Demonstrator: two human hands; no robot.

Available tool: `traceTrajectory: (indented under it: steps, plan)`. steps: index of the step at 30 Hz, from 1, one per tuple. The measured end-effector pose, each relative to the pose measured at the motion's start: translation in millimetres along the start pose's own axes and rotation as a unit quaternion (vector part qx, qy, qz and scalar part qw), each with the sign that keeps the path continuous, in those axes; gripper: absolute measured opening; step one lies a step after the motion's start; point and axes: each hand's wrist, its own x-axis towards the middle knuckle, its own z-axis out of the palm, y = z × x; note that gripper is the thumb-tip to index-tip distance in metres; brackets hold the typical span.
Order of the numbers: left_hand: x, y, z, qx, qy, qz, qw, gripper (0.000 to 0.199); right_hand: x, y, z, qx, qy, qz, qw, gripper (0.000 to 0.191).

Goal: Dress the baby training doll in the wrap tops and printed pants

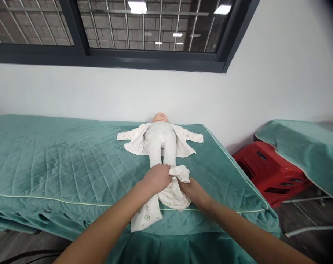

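"How will it handle?"
"I judge the white, printed, thin-cloth garment point(172, 196) light, soft and floppy; the bunched edge offers the best hold."
"Where is it?"
"On the green quilted bed point(81, 157), at six o'clock from the white-bodied doll point(162, 132). My right hand point(193, 192) pinches it, at nine o'clock; from my left hand point(158, 178), four o'clock. That one's grip I can't tell."

A white cloth-bodied doll point(162, 135) is laid face up, legs straight, over a white printed jacket point(186, 149) spread open. White printed trousers point(147, 215) are bunched at the feet, one leg being draped flat across the bed's point(81, 165) piped edge.
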Motion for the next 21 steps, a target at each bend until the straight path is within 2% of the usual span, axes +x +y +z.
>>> traceTrajectory:
  steps: [3,8,13,15,17,19,21]
  plan:
    - [-1.8,-2.0,0.8,-0.018,0.002,0.008,1.0,0.015,5.1,4.8,-2.6,-0.051,0.036,-0.047,0.997,0.025]
    - [-5.4,7.0,-9.9,-0.07,-0.03,0.025,0.997,0.019,6.9,4.4,-7.5,-0.03,-0.007,-0.075,0.997,0.029]
    - [-8.3,10.3,-19.3,-0.046,-0.07,0.008,0.996,0.032,5.5,1.3,-11.2,-0.079,0.049,-0.125,0.988,0.029]
    - [-8.5,8.5,-22.4,-0.064,-0.089,0.0,0.994,0.032,5.5,-0.3,-13.1,-0.08,0.048,-0.141,0.986,0.029]
    - [-8.3,6.3,-24.4,-0.097,-0.097,-0.01,0.99,0.031,4.7,-2.7,-13.7,-0.044,0.037,-0.133,0.989,0.029]
    - [-7.7,4.6,-25.2,-0.165,-0.096,-0.023,0.981,0.029,2.3,-6.7,-12.0,0.041,0.022,-0.105,0.993,0.03]
    - [-6.9,4.1,-25.2,-0.277,-0.091,-0.046,0.956,0.032,-0.9,-13.2,-8.0,0.148,0.017,-0.071,0.986,0.033]
